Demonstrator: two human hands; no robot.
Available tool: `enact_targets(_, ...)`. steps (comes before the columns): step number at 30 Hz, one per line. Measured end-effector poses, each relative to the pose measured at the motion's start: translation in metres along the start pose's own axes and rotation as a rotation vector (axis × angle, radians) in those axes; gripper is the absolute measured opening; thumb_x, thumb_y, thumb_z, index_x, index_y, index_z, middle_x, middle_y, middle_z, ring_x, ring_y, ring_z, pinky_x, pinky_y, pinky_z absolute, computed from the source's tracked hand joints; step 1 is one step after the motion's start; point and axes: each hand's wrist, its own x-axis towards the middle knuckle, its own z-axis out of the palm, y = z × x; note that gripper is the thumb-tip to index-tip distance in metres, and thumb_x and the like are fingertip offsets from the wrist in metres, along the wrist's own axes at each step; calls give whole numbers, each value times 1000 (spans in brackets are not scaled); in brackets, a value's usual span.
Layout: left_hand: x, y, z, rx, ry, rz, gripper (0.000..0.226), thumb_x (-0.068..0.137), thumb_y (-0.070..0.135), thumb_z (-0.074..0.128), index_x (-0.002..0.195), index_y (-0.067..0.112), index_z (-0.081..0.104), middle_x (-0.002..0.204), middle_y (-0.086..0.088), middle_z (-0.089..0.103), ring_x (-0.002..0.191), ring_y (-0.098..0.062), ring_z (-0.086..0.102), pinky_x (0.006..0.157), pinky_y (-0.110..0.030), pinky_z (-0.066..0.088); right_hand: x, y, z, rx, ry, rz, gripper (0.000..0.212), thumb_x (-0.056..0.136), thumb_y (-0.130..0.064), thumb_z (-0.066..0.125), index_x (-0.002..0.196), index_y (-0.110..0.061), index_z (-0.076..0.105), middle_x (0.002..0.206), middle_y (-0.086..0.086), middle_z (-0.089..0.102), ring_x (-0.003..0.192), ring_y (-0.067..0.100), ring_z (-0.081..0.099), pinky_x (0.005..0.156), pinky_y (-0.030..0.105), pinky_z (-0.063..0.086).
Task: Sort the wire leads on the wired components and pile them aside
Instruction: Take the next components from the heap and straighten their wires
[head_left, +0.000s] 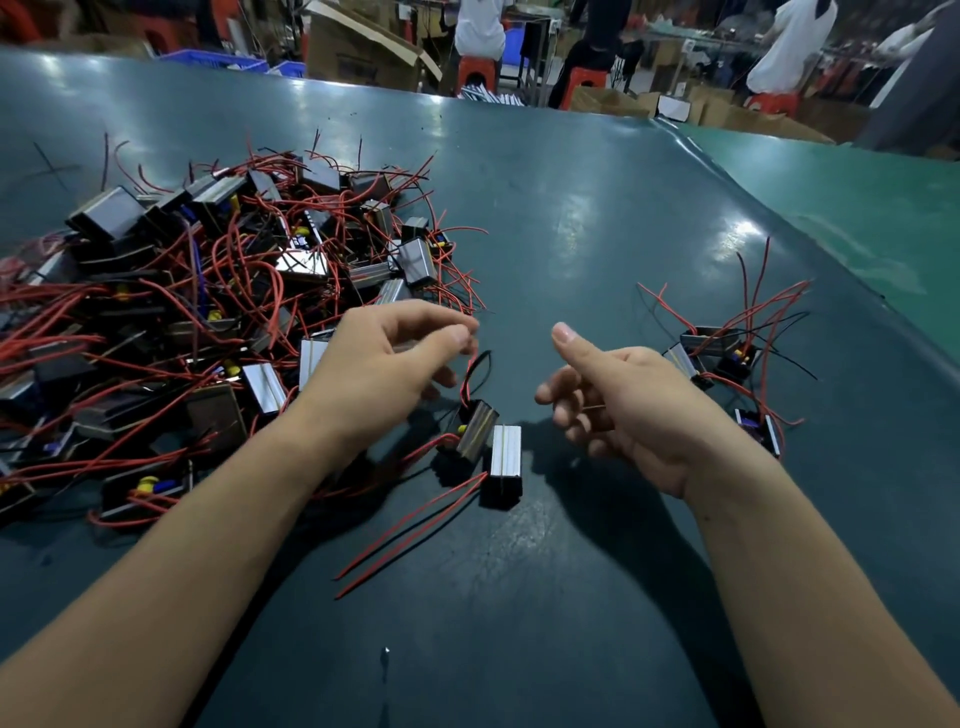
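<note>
A big tangled heap of small black and silver components (208, 291) with red and black leads covers the left of the dark green table (571, 218). My left hand (384, 364) pinches the red and black wire leads (475, 369) of one component (475, 431), which hangs just above the table. A second component (504, 465) stands upright beside it, its red leads trailing toward me. My right hand (618, 405) hovers to the right, thumb up and fingers loosely curled, holding nothing. A small pile of several components (727, 358) lies at the right.
The table's right edge runs diagonally past a lighter green strip (857, 218). Cardboard boxes (363, 47), red stools and people stand beyond the far edge. A small bit of debris (385, 656) lies on the table near me.
</note>
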Motion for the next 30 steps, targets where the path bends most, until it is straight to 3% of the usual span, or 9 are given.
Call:
enact_targets(2, 3, -2, -1, -26, 64, -92, 7, 93, 11, 63, 95, 14, 69, 91, -7, 73, 58, -9, 63, 50, -14, 46, 0, 4, 4, -23, -34, -68, 37, 91, -46, 59, 81, -11, 67, 63, 1, 58, 46, 10, 50, 38, 17, 37)
enact_targets(4, 3, -5, 2, 31, 21, -142, 7, 92, 14, 64, 98, 15, 67, 92, -6, 71, 60, -11, 62, 50, -13, 44, -1, 8, 9, -141, -141, -129, 25, 87, -37, 67, 90, -13, 66, 70, -2, 62, 53, 9, 55, 40, 19, 41)
enact_targets(8, -1, -9, 8, 147, -69, -163, 21, 93, 18, 64, 113, 18, 66, 97, -2, 73, 78, -11, 69, 71, -18, 54, 0, 11, 14, -360, -226, -176, 25, 79, -30, 79, 98, -19, 67, 79, -6, 69, 65, 6, 60, 46, 20, 44)
enact_targets(10, 0, -9, 6, 145, -61, -169, 15, 96, 15, 59, 108, 18, 68, 91, -1, 73, 62, -3, 64, 54, -10, 47, 0, 11, 13, -358, -216, -195, 20, 81, -21, 77, 98, -20, 66, 84, -1, 68, 65, 6, 60, 45, 20, 45)
enact_targets(13, 2, -8, 3, 71, -72, -246, 15, 100, 10, 50, 102, 11, 65, 86, -6, 69, 48, -6, 58, 40, -17, 40, 3, 12, 10, -301, -155, -230, 22, 83, -5, 67, 98, -21, 65, 82, 1, 65, 59, 8, 57, 44, 21, 44)
enact_targets(17, 0, -11, 4, 105, -141, -284, 14, 98, 6, 52, 103, 14, 62, 58, 3, 63, 43, -8, 53, 37, -18, 38, 5, 14, 10, -353, -117, -241, 9, 84, -10, 68, 86, -19, 68, 66, -7, 63, 57, 8, 53, 42, 19, 40)
enact_targets(21, 2, -11, 2, 23, -123, -321, 10, 97, 11, 57, 97, 9, 67, 64, 1, 64, 45, -9, 49, 42, -18, 36, 6, 14, 12, -406, -148, -284, 13, 81, -24, 78, 84, -16, 69, 65, -9, 65, 56, 1, 54, 48, 11, 38)
enact_targets(27, 0, -10, 3, 103, -159, -279, 24, 95, 22, 60, 90, 3, 73, 69, -7, 68, 61, -19, 46, 54, -25, 34, 5, 14, 11, -396, -199, -271, 11, 85, -10, 68, 87, -22, 68, 57, -14, 63, 46, -3, 48, 43, 9, 34)
enact_targets(30, 0, -10, 3, 106, -177, -308, 26, 99, 19, 54, 93, 3, 73, 58, 0, 66, 51, -14, 44, 49, -21, 34, 5, 14, 12, -391, -164, -238, 14, 82, -9, 63, 85, -23, 67, 56, -16, 62, 42, -3, 48, 41, 10, 34)
